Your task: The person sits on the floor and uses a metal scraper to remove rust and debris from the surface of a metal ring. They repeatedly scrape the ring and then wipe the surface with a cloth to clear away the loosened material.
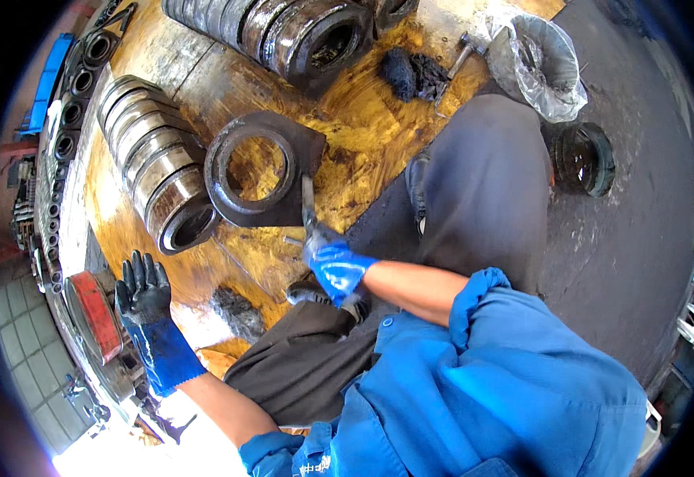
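My left hand (146, 306), in a blue glove with blackened fingers, is raised with its fingers spread and holds nothing. My right hand (332, 262), in a blue glove, is closed around a narrow, flat-bladed tool (308, 199); blur hides its exact kind. The blade points away from me, at the right edge of a dark metal ring (220, 171) with a squarish flange. Left of that ring lies a row of shiny metal rings (152, 163) set side by side. Farther off, a row of larger, oily rings (299, 48) rests on the floor.
Brown oily sheeting (355, 131) covers the floor. A black rag (410, 75) lies near a hammer-like tool (464, 52). A bucket with a clear liner (514, 60) and a dark round container (593, 159) stand right of my knee. A red-faced disc (96, 318) is beside my left hand.
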Demonstrator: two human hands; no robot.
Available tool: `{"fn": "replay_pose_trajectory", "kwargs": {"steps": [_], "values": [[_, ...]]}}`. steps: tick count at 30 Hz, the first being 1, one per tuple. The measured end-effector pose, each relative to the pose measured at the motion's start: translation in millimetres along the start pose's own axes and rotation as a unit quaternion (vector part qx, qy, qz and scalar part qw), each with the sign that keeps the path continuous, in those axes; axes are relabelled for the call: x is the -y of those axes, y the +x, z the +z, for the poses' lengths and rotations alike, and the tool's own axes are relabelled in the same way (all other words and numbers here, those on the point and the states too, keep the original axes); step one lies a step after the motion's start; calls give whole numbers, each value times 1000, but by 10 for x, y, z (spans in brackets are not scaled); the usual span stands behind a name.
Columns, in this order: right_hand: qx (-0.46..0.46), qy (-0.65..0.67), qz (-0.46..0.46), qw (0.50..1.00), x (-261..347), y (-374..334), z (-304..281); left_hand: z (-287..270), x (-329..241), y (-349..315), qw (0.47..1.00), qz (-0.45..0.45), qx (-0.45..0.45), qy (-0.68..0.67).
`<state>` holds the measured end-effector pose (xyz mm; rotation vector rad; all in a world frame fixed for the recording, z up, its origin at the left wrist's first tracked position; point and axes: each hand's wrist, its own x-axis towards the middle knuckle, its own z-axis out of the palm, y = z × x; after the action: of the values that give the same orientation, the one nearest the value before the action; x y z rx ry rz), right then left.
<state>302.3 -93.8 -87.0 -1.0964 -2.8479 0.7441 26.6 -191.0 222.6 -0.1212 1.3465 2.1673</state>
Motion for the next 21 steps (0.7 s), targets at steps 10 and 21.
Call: {"fn": "replay_pose_trajectory", "kwargs": {"steps": [10, 21], "values": [[-63, 276, 244, 928, 88, 75, -441, 205, 72, -202, 1000, -10, -15, 0], [-10, 149, 189, 971, 46, 170, -194, -33, 13, -61, 1000, -9, -1, -14]]}}
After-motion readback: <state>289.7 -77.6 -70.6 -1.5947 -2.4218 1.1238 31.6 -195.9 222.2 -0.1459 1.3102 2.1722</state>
